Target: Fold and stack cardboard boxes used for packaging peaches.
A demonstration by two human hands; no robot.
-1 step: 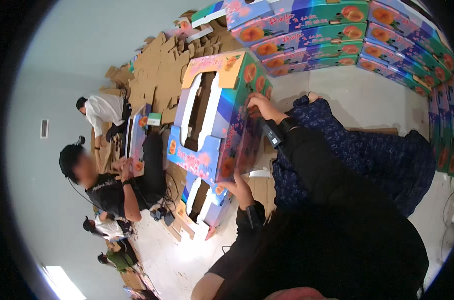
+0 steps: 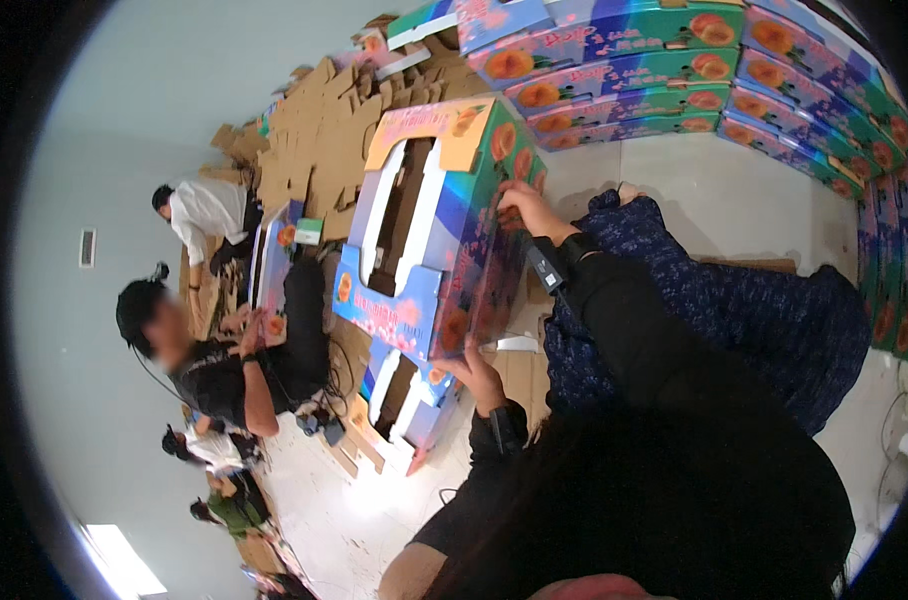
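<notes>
A large printed fruit carton (image 2: pixel 389 318), in blue, green and orange with peach pictures, is between my hands. White flaps frame a long opening in its top, and brown cardboard shows inside. My right hand (image 2: pixel 530 212) is closed on its green and purple side near the far end. At the near lower corner, my left hand (image 2: pixel 482 380) holds the carton, its thumb up along the side; some fingers are hidden beneath. Just past that corner, lower down, lies another carton (image 2: pixel 426 425) of the same print with a similar opening.
Flattened brown cardboard (image 2: pixel 319 135) is heaped beyond the carton. Printed cartons (image 2: pixel 614 85) stand stacked at the far right, with more along the right edge. A seated person (image 2: pixel 224 360) at left handles a carton (image 2: pixel 270 270); several others work behind. Black cables (image 2: pixel 346 375) lie nearby.
The view has shifted very slightly. Both my hands keep their hold on the carton, which stays in nearly the same place.
</notes>
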